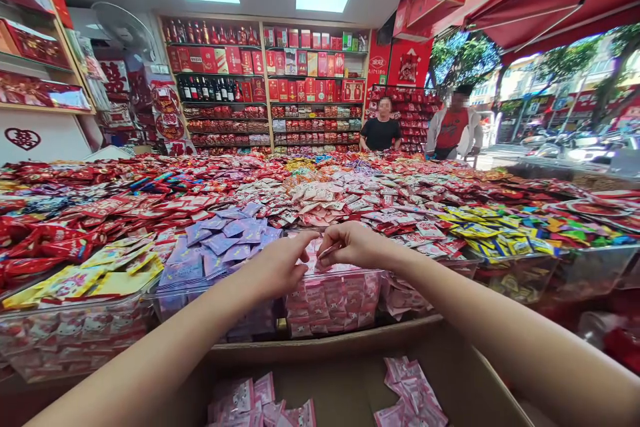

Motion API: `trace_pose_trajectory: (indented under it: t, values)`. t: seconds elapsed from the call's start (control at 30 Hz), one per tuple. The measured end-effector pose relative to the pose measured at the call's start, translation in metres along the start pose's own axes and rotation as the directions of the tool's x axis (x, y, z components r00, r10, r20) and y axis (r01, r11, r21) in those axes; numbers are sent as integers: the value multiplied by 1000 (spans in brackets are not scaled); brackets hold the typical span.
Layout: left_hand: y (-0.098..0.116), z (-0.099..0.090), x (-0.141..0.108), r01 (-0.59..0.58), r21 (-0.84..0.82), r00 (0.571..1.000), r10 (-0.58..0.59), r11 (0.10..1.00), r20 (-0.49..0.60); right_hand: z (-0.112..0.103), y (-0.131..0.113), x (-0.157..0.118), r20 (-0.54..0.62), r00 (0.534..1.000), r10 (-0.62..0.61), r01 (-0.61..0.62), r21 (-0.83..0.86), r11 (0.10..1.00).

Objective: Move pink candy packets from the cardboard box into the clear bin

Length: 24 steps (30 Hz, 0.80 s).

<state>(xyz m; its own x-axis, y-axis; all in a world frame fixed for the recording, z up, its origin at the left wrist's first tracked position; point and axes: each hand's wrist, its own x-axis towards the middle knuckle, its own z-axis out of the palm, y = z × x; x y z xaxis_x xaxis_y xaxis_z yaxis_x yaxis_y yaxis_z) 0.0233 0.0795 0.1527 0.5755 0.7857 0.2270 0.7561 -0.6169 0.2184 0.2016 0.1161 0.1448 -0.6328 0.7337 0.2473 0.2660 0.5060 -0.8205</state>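
My left hand (295, 260) reaches over a clear bin of pink packets (333, 303), its thumb and fingers apart with nothing between them. Beside it, my right hand (345, 243) is closed in a pinch at the bin's top; what its fingertips hold, if anything, is too small to name. Below my forearms stands an open cardboard box (345, 380). Pink packets lie inside it in two groups, one at the left (260, 403) and one at the right (413, 397).
Purple packets (227, 240) are heaped left of my hands, yellow packets (500, 233) to the right. Many red packets cover the display behind. Two people stand beyond it, one in black (381, 133), one in a light jacket (454, 127).
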Motion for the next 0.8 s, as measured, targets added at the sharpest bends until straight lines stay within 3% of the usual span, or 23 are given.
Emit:
trace_pose_trajectory:
  t: [0.3, 0.53, 0.8]
  values:
    - [3, 0, 11, 34, -32, 998, -32, 999, 55, 7, -2, -1, -85, 996, -3, -12, -175, 985]
    - [-1, -2, 19, 23, -37, 991, -18, 999, 135, 2, 1, 1, 104, 994, -31, 43, -120, 992]
    - [-3, -11, 14, 48, -51, 981, -38, 998, 191, 3, 8, 9, 147, 989, 21, -1, -135, 991]
